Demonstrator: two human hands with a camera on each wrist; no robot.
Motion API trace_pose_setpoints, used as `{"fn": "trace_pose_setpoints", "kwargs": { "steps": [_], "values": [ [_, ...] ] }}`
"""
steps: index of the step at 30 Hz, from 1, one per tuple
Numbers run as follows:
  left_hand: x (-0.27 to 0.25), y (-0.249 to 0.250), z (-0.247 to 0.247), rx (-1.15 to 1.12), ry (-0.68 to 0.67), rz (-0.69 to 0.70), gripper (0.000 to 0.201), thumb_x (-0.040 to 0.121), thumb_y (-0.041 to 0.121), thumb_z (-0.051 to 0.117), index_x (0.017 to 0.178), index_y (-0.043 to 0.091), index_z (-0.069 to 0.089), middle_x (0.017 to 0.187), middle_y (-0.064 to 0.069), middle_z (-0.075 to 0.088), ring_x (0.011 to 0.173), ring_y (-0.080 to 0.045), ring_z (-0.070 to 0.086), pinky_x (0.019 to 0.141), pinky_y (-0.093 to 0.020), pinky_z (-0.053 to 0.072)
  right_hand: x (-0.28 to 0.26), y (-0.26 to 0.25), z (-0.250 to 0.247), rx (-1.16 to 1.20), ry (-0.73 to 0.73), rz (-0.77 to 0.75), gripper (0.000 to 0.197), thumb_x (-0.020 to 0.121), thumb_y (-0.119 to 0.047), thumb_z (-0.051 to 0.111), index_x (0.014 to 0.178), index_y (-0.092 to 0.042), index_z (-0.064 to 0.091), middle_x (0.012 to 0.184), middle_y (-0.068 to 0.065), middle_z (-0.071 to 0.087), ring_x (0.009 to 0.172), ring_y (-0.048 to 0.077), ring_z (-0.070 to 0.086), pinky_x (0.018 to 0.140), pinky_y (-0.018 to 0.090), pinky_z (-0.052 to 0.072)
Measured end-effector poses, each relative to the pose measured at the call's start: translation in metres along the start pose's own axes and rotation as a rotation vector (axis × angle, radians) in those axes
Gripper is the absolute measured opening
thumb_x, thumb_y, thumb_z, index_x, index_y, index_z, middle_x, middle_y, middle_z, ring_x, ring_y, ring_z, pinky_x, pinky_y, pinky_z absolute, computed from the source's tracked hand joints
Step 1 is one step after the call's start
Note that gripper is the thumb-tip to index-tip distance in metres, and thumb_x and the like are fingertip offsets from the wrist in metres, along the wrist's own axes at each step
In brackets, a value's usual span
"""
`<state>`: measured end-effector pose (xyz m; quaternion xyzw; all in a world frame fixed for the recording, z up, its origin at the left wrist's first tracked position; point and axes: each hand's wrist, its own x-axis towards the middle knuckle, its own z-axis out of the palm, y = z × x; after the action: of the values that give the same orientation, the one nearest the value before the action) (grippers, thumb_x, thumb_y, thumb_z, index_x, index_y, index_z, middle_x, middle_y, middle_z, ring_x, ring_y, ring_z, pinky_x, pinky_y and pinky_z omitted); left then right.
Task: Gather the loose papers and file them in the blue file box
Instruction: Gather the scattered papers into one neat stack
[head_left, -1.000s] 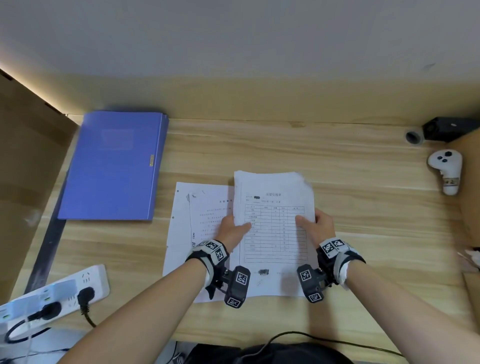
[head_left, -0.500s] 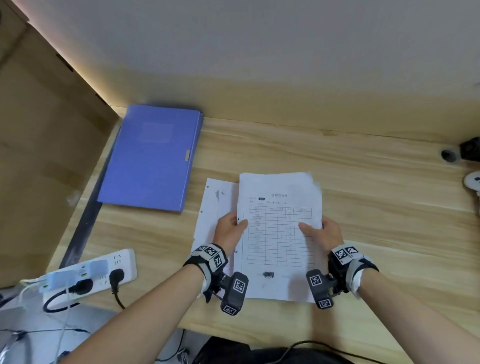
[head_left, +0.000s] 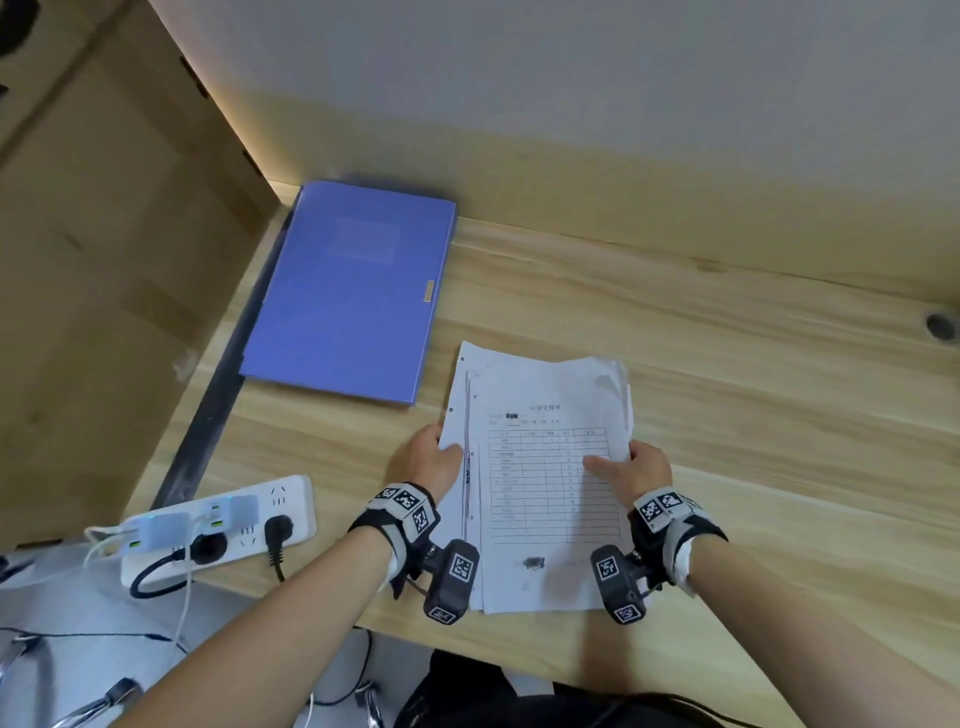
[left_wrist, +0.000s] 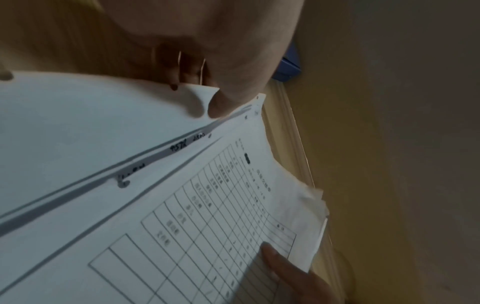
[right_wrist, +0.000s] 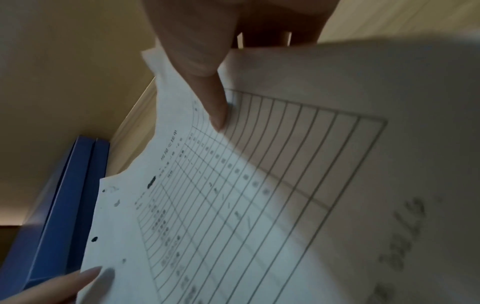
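Top sheet (head_left: 545, 467) of paper stack: printed table, heading characters too blurred to read; handwriting illegible.

Blue file box (head_left: 348, 296), white gridded papers (head_left: 545, 467), pale wood-grain desk (head_left: 727, 364).

The head view is evenly lit and fairly sharp, with a warm strip of light along the left panel's edge and wide-angle bending at the borders. Both wrist views are dim, bluish and smeared; the papers (left_wrist: 182, 205) blur nearest the lens, and soft shadows fall across the sheets.
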<state>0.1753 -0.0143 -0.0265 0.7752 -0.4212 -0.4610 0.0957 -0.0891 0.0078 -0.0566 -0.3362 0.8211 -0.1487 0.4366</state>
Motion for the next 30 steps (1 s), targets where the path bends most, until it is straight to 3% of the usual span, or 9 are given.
{"fn": "trace_pose_setpoints", "kwargs": {
  "steps": [2, 5, 9, 14, 16, 19, 21, 26, 30],
  "values": [
    [0.000, -0.001, 0.004, -0.046, -0.022, -0.008, 0.013, 0.087, 0.032, 0.050, 0.092, 0.026, 0.060, 0.088, 0.006, 0.067, 0.070, -0.014, 0.059, 0.062, -0.026, 0.046, -0.003, -0.002, 0.005, 0.030, 0.048, -0.004, 0.027, 0.073, -0.029, 0.077, 0.093, -0.011, 0.070, 0.085, 0.006, 0.073, 0.075, 0.025, 0.069, 0.069, 0.039, 0.060],
    [0.000, -0.003, 0.012, -0.144, -0.104, 0.011, 0.023, 0.084, 0.045, 0.056, 0.104, 0.035, 0.061, 0.096, 0.015, 0.068, 0.086, -0.013, 0.064, 0.080, -0.031, 0.053, -0.006, -0.005, 0.013, 0.065, 0.081, 0.000, 0.028, 0.078, -0.027, 0.072, 0.096, -0.007, 0.067, 0.087, 0.009, 0.072, 0.078, 0.028, 0.069, 0.071, 0.043, 0.060],
    [-0.002, 0.005, 0.029, -0.332, -0.201, -0.020, 0.028, 0.091, 0.021, 0.062, 0.118, 0.020, 0.064, 0.106, 0.008, 0.068, 0.090, -0.014, 0.064, 0.074, -0.025, 0.050, -0.012, -0.011, 0.021, 0.151, 0.083, 0.016, 0.032, 0.079, -0.022, 0.073, 0.104, -0.006, 0.060, 0.099, 0.011, 0.070, 0.079, 0.024, 0.063, 0.064, 0.031, 0.050],
    [-0.004, 0.023, 0.033, -0.436, -0.235, -0.004, 0.031, 0.093, 0.011, 0.060, 0.124, 0.010, 0.061, 0.120, -0.002, 0.067, 0.106, -0.022, 0.064, 0.094, -0.036, 0.051, -0.024, -0.022, 0.000, 0.432, 0.134, -0.001, 0.060, 0.077, -0.006, 0.076, 0.127, -0.008, 0.043, 0.104, 0.008, 0.064, 0.084, 0.020, 0.064, 0.072, 0.029, 0.051],
    [-0.007, 0.040, 0.025, -0.491, -0.250, 0.049, 0.033, 0.093, 0.011, 0.062, 0.125, 0.008, 0.060, 0.121, -0.004, 0.067, 0.109, -0.023, 0.064, 0.097, -0.041, 0.052, -0.030, -0.033, -0.023, 0.497, 0.121, -0.040, 0.054, 0.079, -0.006, 0.075, 0.126, -0.007, 0.048, 0.103, 0.006, 0.066, 0.081, 0.017, 0.065, 0.069, 0.026, 0.052],
    [-0.013, 0.078, 0.005, -0.517, -0.263, 0.169, 0.037, 0.088, 0.017, 0.069, 0.123, 0.009, 0.061, 0.120, -0.007, 0.070, 0.107, -0.023, 0.068, 0.096, -0.045, 0.054, -0.035, -0.055, -0.065, 0.565, 0.096, -0.130, 0.026, 0.076, -0.015, 0.080, 0.100, -0.009, 0.070, 0.098, 0.008, 0.075, 0.082, 0.022, 0.071, 0.074, 0.036, 0.059],
    [-0.021, 0.109, -0.008, -0.521, -0.296, 0.269, 0.034, 0.088, 0.016, 0.070, 0.120, 0.010, 0.064, 0.116, -0.006, 0.072, 0.104, -0.022, 0.069, 0.092, -0.042, 0.056, -0.038, -0.069, -0.095, 0.610, 0.104, -0.196, 0.019, 0.073, -0.021, 0.082, 0.088, -0.016, 0.072, 0.092, 0.006, 0.076, 0.087, 0.027, 0.072, 0.082, 0.043, 0.059],
    [-0.054, 0.168, -0.032, -0.504, -0.339, 0.542, 0.019, 0.085, 0.007, 0.072, 0.101, 0.017, 0.070, 0.105, -0.003, 0.074, 0.095, -0.013, 0.072, 0.084, -0.030, 0.057, -0.061, -0.080, -0.152, 0.779, 0.097, -0.462, 0.031, 0.072, -0.014, 0.080, 0.102, -0.012, 0.072, 0.107, 0.013, 0.074, 0.103, 0.032, 0.069, 0.091, 0.046, 0.055],
    [-0.068, 0.162, -0.023, -0.416, -0.371, 0.626, 0.036, 0.077, 0.004, 0.079, 0.110, 0.014, 0.069, 0.110, -0.006, 0.073, 0.100, -0.014, 0.070, 0.087, -0.029, 0.056, -0.077, -0.055, -0.164, 0.764, 0.054, -0.567, 0.043, 0.068, -0.011, 0.081, 0.108, -0.021, 0.069, 0.106, 0.002, 0.074, 0.095, 0.013, 0.069, 0.078, 0.026, 0.055]
  ]
}}
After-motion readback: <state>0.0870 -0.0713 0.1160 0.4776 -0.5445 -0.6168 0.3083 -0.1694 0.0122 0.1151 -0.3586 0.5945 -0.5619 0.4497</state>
